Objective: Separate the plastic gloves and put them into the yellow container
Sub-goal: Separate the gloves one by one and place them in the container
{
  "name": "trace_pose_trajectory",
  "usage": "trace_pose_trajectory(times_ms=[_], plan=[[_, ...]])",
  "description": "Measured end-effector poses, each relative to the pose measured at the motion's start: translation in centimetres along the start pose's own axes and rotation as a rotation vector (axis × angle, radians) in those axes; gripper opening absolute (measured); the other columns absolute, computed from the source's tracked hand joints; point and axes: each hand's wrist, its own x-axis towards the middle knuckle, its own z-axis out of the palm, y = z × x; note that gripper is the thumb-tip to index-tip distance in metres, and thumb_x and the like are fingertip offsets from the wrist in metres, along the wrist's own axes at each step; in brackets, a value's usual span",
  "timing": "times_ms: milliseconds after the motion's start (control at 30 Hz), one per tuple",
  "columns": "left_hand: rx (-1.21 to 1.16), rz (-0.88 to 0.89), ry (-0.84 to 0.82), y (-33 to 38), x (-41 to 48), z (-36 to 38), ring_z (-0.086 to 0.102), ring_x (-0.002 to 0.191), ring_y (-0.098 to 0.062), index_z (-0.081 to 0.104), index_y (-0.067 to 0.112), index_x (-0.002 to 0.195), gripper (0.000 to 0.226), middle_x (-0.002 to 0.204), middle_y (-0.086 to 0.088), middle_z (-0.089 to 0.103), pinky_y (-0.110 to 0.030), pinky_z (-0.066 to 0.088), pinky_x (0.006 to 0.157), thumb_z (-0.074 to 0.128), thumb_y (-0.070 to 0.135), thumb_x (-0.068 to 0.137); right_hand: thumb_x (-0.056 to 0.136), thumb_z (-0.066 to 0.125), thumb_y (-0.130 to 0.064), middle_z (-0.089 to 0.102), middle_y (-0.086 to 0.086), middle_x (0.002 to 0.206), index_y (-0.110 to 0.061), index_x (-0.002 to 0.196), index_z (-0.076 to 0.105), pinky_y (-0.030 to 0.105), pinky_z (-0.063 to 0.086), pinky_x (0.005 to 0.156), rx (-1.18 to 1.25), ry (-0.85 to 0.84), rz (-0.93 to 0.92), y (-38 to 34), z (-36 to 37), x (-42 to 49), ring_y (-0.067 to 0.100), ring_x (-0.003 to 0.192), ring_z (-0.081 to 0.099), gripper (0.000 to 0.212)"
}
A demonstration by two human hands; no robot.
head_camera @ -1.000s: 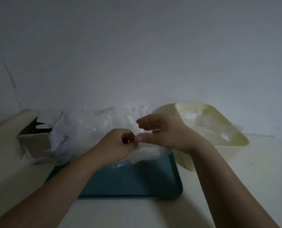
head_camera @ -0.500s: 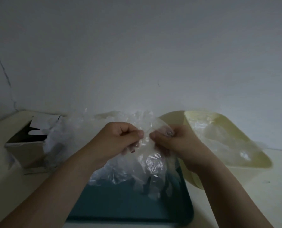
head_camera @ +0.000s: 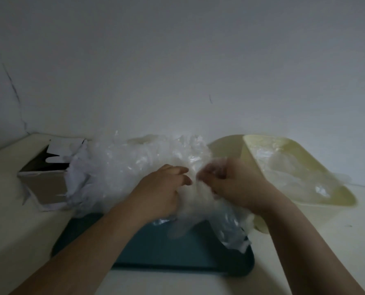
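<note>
Left grip (head_camera: 162, 188), right grip (head_camera: 234, 182), plastic gloves (head_camera: 195, 196) between.

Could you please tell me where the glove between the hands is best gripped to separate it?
Probably at its top edge, from above, as the left hand and right hand pinch the glove: the rest hangs limp and crumpled over the tray.

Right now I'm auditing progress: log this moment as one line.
left hand: grips held gloves | right hand: grips held gloves | glove pile: on teal tray | yellow container: some gloves inside
</note>
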Motion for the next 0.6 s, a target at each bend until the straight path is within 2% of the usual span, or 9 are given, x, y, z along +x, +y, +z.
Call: trace_pose_trajectory(times_ms=[67,133,200,267,333,400,467,533,600], plan=[[0.046,-0.037,-0.015,0.1,0.1,0.9,0.046,0.136,-0.015,0.056,0.032,0.146,0.057,0.152,0.011,0.05,-0.035,0.048,0.108,0.061,0.02,0.09,0.101,0.06,-0.029,0.074,-0.006,0.077,-0.024,0.088,0.078,0.024,0.06,0.068,-0.198,-0.157,-0.017,-0.2,0.2,-0.4,0.01,0.069,0.069,0.022],[0.058,-0.058,-0.005,0.1,0.1,1.3,0.057,0.119,-0.02,0.064,0.03,0.135,0.046,0.13,0.005,0.06,-0.033,0.052,0.094,0.062,0.016,0.091,0.101,0.062,-0.025,0.073,-0.009,0.073,-0.023,0.085,0.077,0.015,0.051,0.059,-0.182,-0.181,-0.011,-0.5,0.6,-0.4,0.006,0.063,0.067,0.023],[0.062,-0.062,0.018,-0.2,0.3,1.2,0.061,0.098,-0.023,0.071,0.026,0.109,0.027,0.102,0.005,0.058,-0.031,0.047,0.075,0.059,0.01,0.091,0.102,0.062,-0.026,0.075,-0.007,0.073,-0.022,0.088,0.077,0.02,0.054,0.057,-0.016,-0.132,0.03,-0.3,0.9,-0.3,0.009,0.061,0.069,0.021],[-0.017,-0.077,0.066,-0.7,0.2,1.0,0.061,0.088,-0.024,0.072,0.022,0.096,0.024,0.089,0.006,0.054,-0.032,0.046,0.071,0.057,0.004,0.091,0.102,0.063,-0.026,0.077,-0.001,0.077,-0.02,0.09,0.077,0.031,0.061,0.062,0.134,-0.091,0.057,-0.3,0.9,-0.3,0.018,0.065,0.072,0.02],[-0.139,-0.07,0.118,-1.1,0.2,0.6,0.064,0.089,-0.021,0.077,0.018,0.099,0.028,0.091,0.005,0.062,-0.032,0.053,0.079,0.057,0.0,0.091,0.102,0.063,-0.025,0.078,0.001,0.078,-0.017,0.088,0.077,0.033,0.06,0.068,0.181,-0.064,0.042,-0.3,0.6,-0.3,0.018,0.069,0.072,0.021],[-0.3,-0.104,0.169,-1.3,0.1,-0.3,0.066,0.096,-0.011,0.078,0.019,0.112,0.036,0.103,0.007,0.07,-0.024,0.053,0.089,0.057,-0.004,0.094,0.101,0.065,-0.024,0.077,0.003,0.078,-0.013,0.085,0.077,0.033,0.059,0.074,0.173,-0.067,0.009,-0.3,-0.1,-0.4,0.021,0.072,0.073,0.023],[-0.453,-0.151,0.243,-1.3,-0.1,-1.4,0.065,0.103,-0.004,0.075,0.025,0.122,0.035,0.112,0.011,0.071,-0.018,0.051,0.096,0.058,0.003,0.1,0.101,0.065,-0.02,0.076,0.004,0.077,-0.013,0.085,0.077,0.031,0.059,0.071,0.156,-0.12,-0.015,-0.5,-1.0,-0.6,0.023,0.071,0.073,0.021],[-0.549,-0.166,0.353,-1.3,-0.1,-2.3,0.066,0.103,-0.002,0.071,0.029,0.124,0.026,0.115,0.017,0.07,-0.009,0.05,0.091,0.06,0.017,0.104,0.1,0.065,-0.014,0.076,0.004,0.078,-0.015,0.086,0.078,0.029,0.06,0.069,0.111,-0.164,-0.02,-0.8,-1.8,-1.0,0.021,0.07,0.074,0.018],[-0.677,-0.193,0.435,-1.0,-0.2,-3.1,0.068,0.091,0.0,0.073,0.031,0.109,0.012,0.099,0.02,0.073,-0.005,0.051,0.077,0.064,0.028,0.102,0.098,0.064,-0.013,0.076,0.001,0.078,-0.017,0.087,0.078,0.029,0.062,0.072,0.034,-0.163,-0.026,-1.2,-2.3,-1.4,0.017,0.07,0.073,0.019]])
